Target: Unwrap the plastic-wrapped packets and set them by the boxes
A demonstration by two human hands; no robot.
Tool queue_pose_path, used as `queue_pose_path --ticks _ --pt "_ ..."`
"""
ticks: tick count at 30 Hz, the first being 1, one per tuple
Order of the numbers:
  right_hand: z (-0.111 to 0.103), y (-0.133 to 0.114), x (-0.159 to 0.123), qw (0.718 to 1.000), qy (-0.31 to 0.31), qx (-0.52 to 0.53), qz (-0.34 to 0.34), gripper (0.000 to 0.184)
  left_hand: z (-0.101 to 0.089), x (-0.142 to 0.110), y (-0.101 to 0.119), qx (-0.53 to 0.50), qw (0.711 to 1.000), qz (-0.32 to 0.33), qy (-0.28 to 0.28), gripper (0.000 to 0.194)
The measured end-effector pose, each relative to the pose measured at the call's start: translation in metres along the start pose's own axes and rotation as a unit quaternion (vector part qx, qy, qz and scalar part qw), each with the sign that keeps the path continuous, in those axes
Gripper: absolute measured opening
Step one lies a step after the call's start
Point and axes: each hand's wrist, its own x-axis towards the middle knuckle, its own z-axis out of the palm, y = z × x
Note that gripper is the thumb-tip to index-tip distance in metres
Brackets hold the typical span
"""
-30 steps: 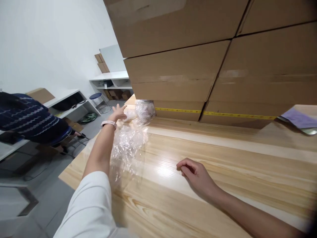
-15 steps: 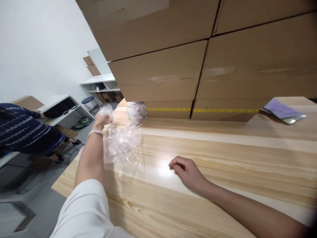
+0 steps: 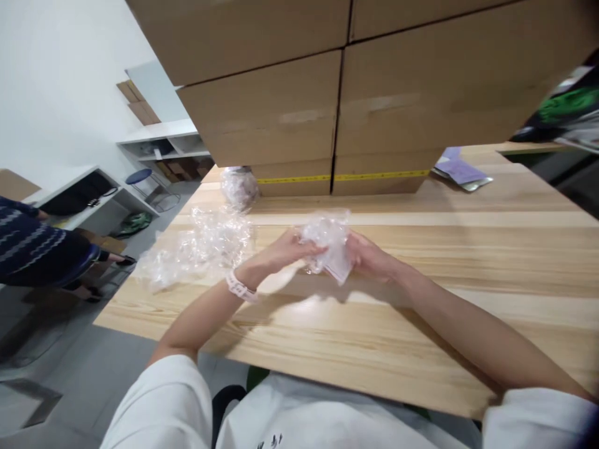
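Note:
Both my hands meet over the middle of the wooden table (image 3: 421,312). Between them is a small clear plastic packet (image 3: 327,246), crumpled, with something pale inside. My left hand (image 3: 283,252) pinches its left side with fingers closed. My right hand (image 3: 369,257) grips its right side. A pink watch band sits on my left wrist. To the left on the table lies a loose heap of clear plastic bags (image 3: 201,246). Behind it stands another bundle wrapped in clear plastic (image 3: 239,186), close against the boxes.
Stacked cardboard boxes (image 3: 337,100) with yellow tape fill the table's far side. A purple pouch (image 3: 461,171) lies at the back right. At the left a person in a striped dark sweater (image 3: 32,246) sits by white desks and a stool.
My left hand took a packet from the far left pile and brought it to the table's middle. My right hand lifted off the table and joined it on the packet.

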Motion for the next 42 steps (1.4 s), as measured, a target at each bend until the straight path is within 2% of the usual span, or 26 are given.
queue_pose_path --ticks 2,5,9,12,16,18,19,21,23,24,25,27,29,30,33,36,39,42 --pt "-0.011 0.006 -0.02 0.998 0.045 -0.023 0.029 0.063 0.026 0.006 -0.023 -0.021 1.0 0.008 0.012 0.027" --pt "-0.022 0.024 -0.045 0.993 0.111 0.0 0.05 0.051 0.036 0.013 -0.041 -0.035 0.997 -0.005 0.071 0.017" --pt "-0.027 0.038 -0.057 0.983 0.177 -0.041 0.012 0.049 0.029 0.016 -0.049 -0.076 0.989 -0.085 0.096 0.019" --pt "-0.03 0.037 -0.055 0.972 0.224 -0.065 -0.033 0.048 0.02 0.016 -0.054 -0.151 0.969 -0.135 0.144 0.024" --pt "-0.035 0.035 -0.053 0.95 0.301 -0.001 -0.085 0.043 0.004 0.016 -0.064 -0.179 0.95 -0.159 0.202 0.025" --pt "-0.038 0.031 -0.058 0.959 0.272 0.013 -0.073 0.039 -0.003 0.015 -0.067 -0.187 0.945 -0.153 0.22 0.03" --pt "-0.041 0.028 -0.063 0.97 0.234 -0.002 -0.063 0.036 -0.006 0.014 -0.067 -0.195 0.942 -0.145 0.233 0.034" --pt "-0.048 0.017 -0.073 0.99 0.116 -0.072 -0.044 0.029 -0.011 0.01 -0.066 -0.199 0.937 -0.116 0.264 0.04" --pt "-0.06 0.002 -0.082 0.988 0.002 -0.15 -0.02 0.025 -0.012 0.005 -0.062 -0.137 0.941 -0.059 0.304 0.039" --pt "-0.067 -0.005 -0.086 0.984 -0.019 -0.175 -0.011 0.024 -0.011 0.002 -0.059 -0.075 0.944 -0.022 0.321 0.037" --pt "-0.074 -0.011 -0.087 0.982 -0.012 -0.188 -0.006 0.023 -0.008 -0.001 -0.056 -0.002 0.944 0.014 0.33 0.033" --pt "-0.083 -0.019 -0.085 0.977 0.061 -0.205 -0.003 0.025 0.002 -0.004 -0.05 0.133 0.937 0.086 0.312 0.024" --pt "-0.084 -0.019 -0.078 0.96 0.121 -0.251 -0.006 0.03 0.017 -0.001 -0.047 0.226 0.931 0.158 0.241 0.022" --pt "-0.08 -0.017 -0.073 0.949 0.126 -0.29 -0.01 0.032 0.026 0.003 -0.046 0.271 0.923 0.194 0.194 0.026" --pt "-0.061 -0.012 -0.061 0.91 0.059 -0.406 -0.063 0.032 0.047 0.02 -0.045 0.426 0.86 0.274 0.062 0.041" --pt "-0.042 -0.012 -0.057 0.883 -0.041 -0.449 -0.134 0.028 0.05 0.028 -0.044 0.526 0.803 0.281 -0.016 0.051" --pt "-0.035 -0.012 -0.057 0.872 -0.106 -0.449 -0.164 0.028 0.034 0.013 -0.044 0.565 0.783 0.259 -0.023 0.041" --pt "-0.034 -0.007 -0.057 0.858 -0.104 -0.474 -0.169 0.029 0.009 -0.012 -0.048 0.584 0.781 0.217 -0.038 0.035"
